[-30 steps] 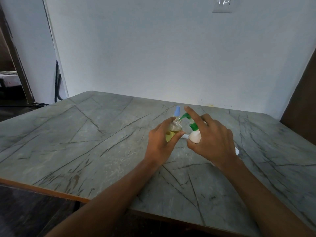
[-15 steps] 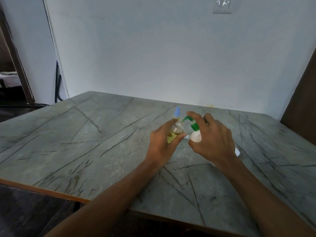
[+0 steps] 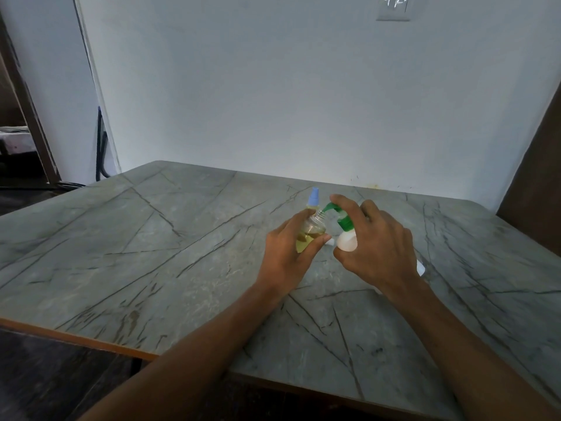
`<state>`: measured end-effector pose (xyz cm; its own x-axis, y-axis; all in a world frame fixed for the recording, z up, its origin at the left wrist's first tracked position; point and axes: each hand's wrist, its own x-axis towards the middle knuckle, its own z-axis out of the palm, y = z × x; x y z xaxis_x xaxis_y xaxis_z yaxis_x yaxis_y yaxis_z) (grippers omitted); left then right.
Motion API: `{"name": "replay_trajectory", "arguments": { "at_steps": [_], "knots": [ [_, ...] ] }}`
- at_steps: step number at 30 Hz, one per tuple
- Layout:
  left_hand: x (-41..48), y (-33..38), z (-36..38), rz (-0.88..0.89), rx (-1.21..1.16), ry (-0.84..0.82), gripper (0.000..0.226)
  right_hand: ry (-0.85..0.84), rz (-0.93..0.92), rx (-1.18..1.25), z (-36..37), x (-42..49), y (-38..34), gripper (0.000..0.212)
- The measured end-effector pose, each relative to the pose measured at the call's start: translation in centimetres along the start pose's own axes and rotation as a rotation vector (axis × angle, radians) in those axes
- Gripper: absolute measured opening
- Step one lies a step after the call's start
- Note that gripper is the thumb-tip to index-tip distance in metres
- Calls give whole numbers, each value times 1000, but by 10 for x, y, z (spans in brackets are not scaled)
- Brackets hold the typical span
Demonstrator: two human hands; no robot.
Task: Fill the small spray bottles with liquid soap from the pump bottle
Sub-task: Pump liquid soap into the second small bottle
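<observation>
A grey marble-patterned table [image 3: 151, 253] with dark veins filled the lower view, its far edge against a white wall [image 3: 273, 101]. At the far left a dark doorway [image 3: 18, 132] opened, and a black cable [image 3: 101, 147] hung by the wall corner. Near the table's middle, a spray bottle with a pale blue top [image 3: 313, 198] stood upright behind the hands, its body hidden. The left hand [image 3: 288, 256] was wrapped around a small clear bottle [image 3: 309, 235], thumb on the near side and fingers behind; the bottle was uncapped, held with its long axis leaning slightly right, its open neck pointing up, and yellow liquid sat in its lower half. Just right of it, the right hand [image 3: 376, 250] gripped the white pump bottle [image 3: 346, 241], which stood roughly upright, tilted a little left. The forefinger rested on the green pump head [image 3: 335, 212], whose spout pointed left and down to the clear bottle's mouth. A white object [image 3: 420, 267] peeked from behind the right wrist. A light switch [image 3: 393, 6] was on the wall above.
</observation>
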<state>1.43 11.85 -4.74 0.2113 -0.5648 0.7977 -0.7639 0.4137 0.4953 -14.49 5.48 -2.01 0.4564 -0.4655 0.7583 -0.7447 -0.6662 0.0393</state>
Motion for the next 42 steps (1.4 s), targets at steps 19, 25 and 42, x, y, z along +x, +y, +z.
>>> {"name": "replay_trajectory", "arguments": {
  "at_steps": [19, 25, 42],
  "knots": [
    [1, -1, -1, -4, 19, 6, 53, 18, -3, 12, -2, -1, 0, 98],
    [-1, -1, 0, 19, 17, -15, 52, 36, -11, 43, -2, 0, 0, 89],
    [2, 1, -2, -6, 8, 23, 49, 13, -5, -29, -2, -1, -1, 107]
  ]
}}
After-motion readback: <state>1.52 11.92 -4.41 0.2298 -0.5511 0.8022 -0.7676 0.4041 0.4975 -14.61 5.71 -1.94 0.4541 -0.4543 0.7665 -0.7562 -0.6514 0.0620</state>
